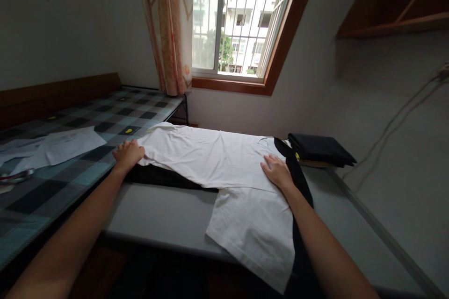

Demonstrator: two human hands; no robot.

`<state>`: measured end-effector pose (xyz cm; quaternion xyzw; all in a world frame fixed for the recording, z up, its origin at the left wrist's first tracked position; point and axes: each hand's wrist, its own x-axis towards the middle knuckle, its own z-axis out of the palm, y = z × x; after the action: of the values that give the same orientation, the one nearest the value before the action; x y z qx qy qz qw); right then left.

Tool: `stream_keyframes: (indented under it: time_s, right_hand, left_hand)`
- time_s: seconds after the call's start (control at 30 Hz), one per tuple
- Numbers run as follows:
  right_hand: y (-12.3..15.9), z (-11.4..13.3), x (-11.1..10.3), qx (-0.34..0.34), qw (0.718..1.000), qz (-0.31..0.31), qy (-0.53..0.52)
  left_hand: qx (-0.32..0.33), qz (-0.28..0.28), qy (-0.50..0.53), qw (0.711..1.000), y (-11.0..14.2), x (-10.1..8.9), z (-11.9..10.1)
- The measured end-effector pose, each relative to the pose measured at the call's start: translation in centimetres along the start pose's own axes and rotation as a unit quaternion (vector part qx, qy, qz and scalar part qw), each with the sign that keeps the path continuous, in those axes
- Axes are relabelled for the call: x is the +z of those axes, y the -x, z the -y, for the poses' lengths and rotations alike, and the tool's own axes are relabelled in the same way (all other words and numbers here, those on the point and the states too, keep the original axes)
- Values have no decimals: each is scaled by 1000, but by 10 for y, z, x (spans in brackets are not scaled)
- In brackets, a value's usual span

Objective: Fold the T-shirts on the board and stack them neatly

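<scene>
A white T-shirt (210,154) lies spread sideways across a pale grey tabletop (164,210), its neck end at the right. One short sleeve hangs over the table's front edge. Black cloth (161,176) shows from beneath the shirt along its front side and around the neck end. At the left end, the curled fingers of my left hand (129,153) hold the shirt's hem, with the fingertips partly hidden. My right hand (277,170) rests flat on the shirt near the collar, fingers stretched out.
Behind the collar, a black folder-like item (319,148) sits on a stack against the wall. Left of the table is a bed with a checked mattress (80,117), bearing loose papers (59,147). A barred window (242,23) and a curtain (168,28) are beyond.
</scene>
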<state>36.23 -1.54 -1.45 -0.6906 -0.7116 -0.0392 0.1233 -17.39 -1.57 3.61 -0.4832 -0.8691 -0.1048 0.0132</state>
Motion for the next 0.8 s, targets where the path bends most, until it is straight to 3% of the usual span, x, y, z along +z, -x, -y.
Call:
stream_keyframes:
  time_s: [0.1,0.2,0.4,0.53,0.8]
  right_hand:
    - [0,1,0,3,1000,-8,-3]
    - [1,2,0,6,1000,-11,-7]
    - [1,1,0,6,1000,-8,-4]
    - [1,2,0,8,1000,-7,-4]
    - [2,2,-1,7,1000,0,2]
  left_hand:
    - [0,97,-25,995,-12,-2,18]
    - [56,122,-26,991,-17,-2,31]
    - [133,70,-30,988,-7,-6,45]
    - [142,45,-55,987,7,-8,39]
    - [192,-59,-143,969,36,-5,29]
